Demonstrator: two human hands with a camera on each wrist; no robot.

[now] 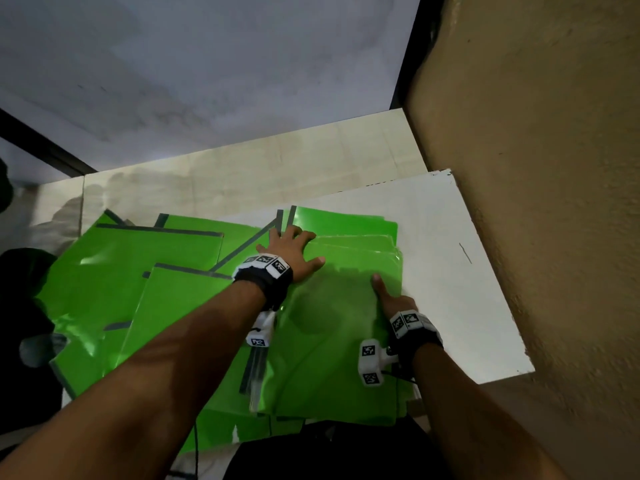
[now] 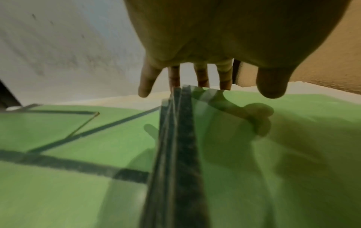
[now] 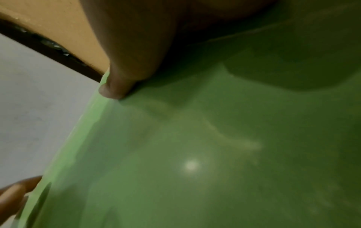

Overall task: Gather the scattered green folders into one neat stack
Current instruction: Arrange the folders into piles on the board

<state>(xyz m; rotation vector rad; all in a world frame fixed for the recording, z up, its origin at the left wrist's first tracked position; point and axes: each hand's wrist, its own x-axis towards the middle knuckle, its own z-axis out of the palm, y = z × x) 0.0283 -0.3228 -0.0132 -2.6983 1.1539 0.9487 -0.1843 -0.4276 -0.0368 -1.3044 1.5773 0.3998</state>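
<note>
Your two forearms are reaching in from the 6 o'clock side, and between them the stack of green folders (image 1: 332,327) is lying on the white board (image 1: 460,278), toward its 9 o'clock part. The stack is not yet even: at 12 o'clock the corners of the lower folders are showing out in steps, and their dark spine strips (image 2: 175,154) are lining up along the 9 o'clock edge.

Your left hand (image 1: 292,252) is lying flat on the 11 o'clock corner of the stack; the fingers (image 2: 202,74) are straight and spread apart, the tips are reaching over the far edge, and the thumb is pointing to 3 o'clock on the top cover. Your right hand (image 1: 394,299) is sitting at the 3 o'clock edge of the stack. Its thumb (image 3: 117,86) is pressing straight on the top folder, just beside the edge; the other fingers are hidden under or behind the stack, so you cannot tell if they are curling round it.

At 9 o'clock from the stack, the scattered folders (image 1: 135,268) are still lying crossed over each other at different angles, some partly under the stack. The board is resting on the pale wooden table (image 1: 242,168). At 3 o'clock the tan wall (image 1: 536,168) is standing, and at 12 o'clock the grey-white wall (image 1: 207,64) is rising behind the table.
</note>
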